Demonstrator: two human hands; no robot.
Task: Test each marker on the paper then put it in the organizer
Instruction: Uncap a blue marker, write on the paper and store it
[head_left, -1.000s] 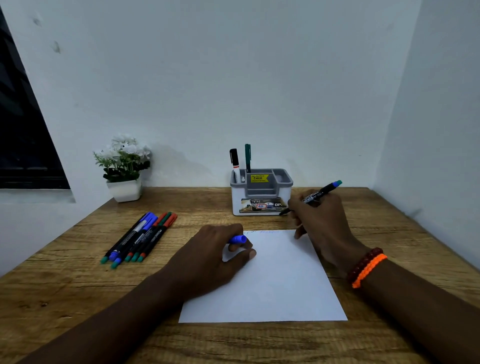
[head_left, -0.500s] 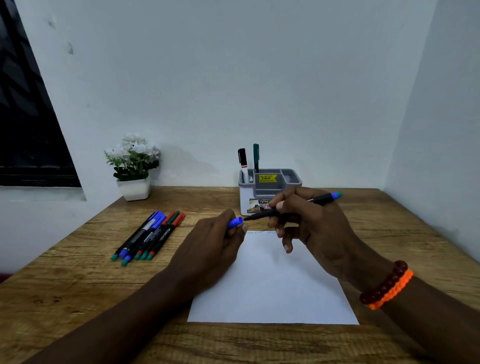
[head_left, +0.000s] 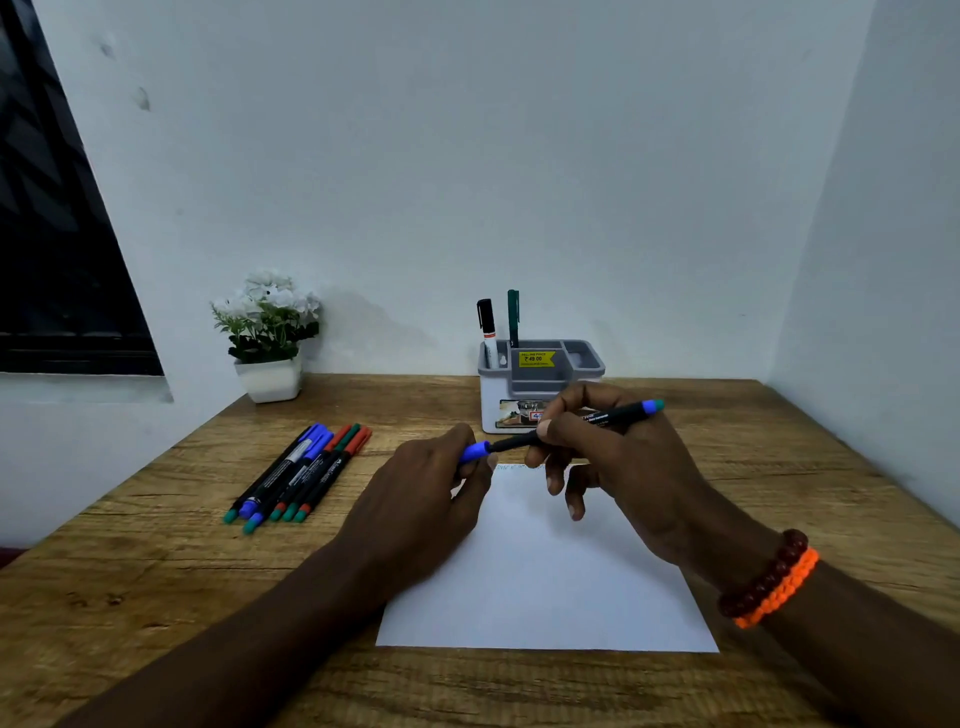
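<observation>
You are gripping the blue cap (head_left: 475, 451) in your left hand (head_left: 423, 499), fingers curled round it. Your right hand (head_left: 618, 462) is pinching the black barrel of the marker (head_left: 587, 423), nearly level above the paper's far edge. Cap and nib end are meeting between your hands; whether the cap is fully seated I cannot tell.

Risks from here, as judgement:
- Cap going on skew, or left only half pushed, if the two ends are not lined up; the nib would dry out or mark your fingers.
- Barrel slipping, since only thumb and forefinger are pinching it and the other fingers are hanging loose.
- Paper (head_left: 545, 571) sliding on the desk (head_left: 130, 571), as neither hand is pressing it.

The organizer (head_left: 491, 410) is standing just beyond your right hand, two markers already upright in its left compartment. The waiting markers (head_left: 298, 475) are lying beyond and to the left of your left hand.

Hard to make out: the nib is hidden, your right hand is covering the organizer's front, and the faint test marks near the paper's far edge are unreadable.
</observation>
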